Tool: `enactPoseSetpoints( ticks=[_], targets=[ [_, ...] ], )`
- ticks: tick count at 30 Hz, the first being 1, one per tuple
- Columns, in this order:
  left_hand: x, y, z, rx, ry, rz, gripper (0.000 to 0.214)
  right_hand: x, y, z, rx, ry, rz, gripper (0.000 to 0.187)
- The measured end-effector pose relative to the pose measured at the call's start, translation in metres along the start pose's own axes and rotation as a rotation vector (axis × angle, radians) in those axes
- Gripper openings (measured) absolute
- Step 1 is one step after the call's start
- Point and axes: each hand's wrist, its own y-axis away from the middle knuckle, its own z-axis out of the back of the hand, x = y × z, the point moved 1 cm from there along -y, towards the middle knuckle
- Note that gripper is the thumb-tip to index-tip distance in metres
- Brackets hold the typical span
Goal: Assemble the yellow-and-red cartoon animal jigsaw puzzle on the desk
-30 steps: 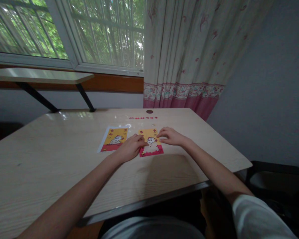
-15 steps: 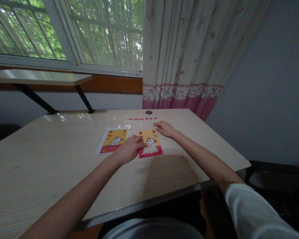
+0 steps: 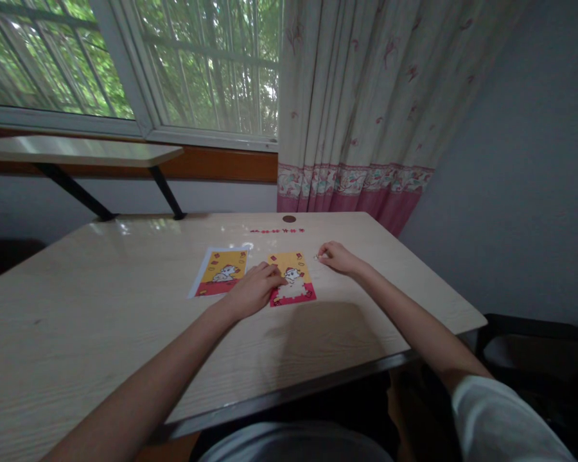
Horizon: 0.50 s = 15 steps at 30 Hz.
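A partly assembled jigsaw puzzle (image 3: 310, 294) lies flat on the table, yellow above and red below, with a white cartoon animal and a gap in its lower middle. My left hand (image 3: 256, 286) rests over its left edge, fingers spread and touching it. To the right of the puzzle, my right hand (image 3: 338, 257) pinches a small whitish puzzle piece (image 3: 316, 257) between thumb and fingers, close to the tabletop. Left of the puzzle lies a printed reference picture (image 3: 221, 269) with the same design, its right side partly covered by my left hand.
Several small red puzzle pieces (image 3: 277, 231) form a row farther back on the table (image 3: 125, 308). Behind them is a dark round disc (image 3: 289, 219). A raised shelf (image 3: 91, 151) stands at the back left, and a curtain (image 3: 351, 115) hangs beyond the table.
My right hand has moved right and slightly toward me, away from the puzzle's top right corner, with the whitish piece in its fingers. My left hand stays on the puzzle.
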Motion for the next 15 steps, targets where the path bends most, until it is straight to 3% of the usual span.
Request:
enactPoseSetpoints(
  ticks=[7, 11, 15],
  targets=[
    [-0.002, -0.004, 0.003, -0.159, 0.128, 0.113, 0.026, 0.034, 0.017, -0.01, -0.115, -0.488, 0.069, 0.016],
    [-0.004, -0.006, 0.0, -0.302, 0.204, 0.203, 0.02, 0.065, 0.024, -0.015, -0.063, -0.726, 0.105, 0.024],
    [-0.005, -0.005, -0.003, -0.395, 0.209, 0.162, 0.023, 0.085, 0.029, -0.013, -0.004, -0.806, 0.101, 0.026]
  ],
)
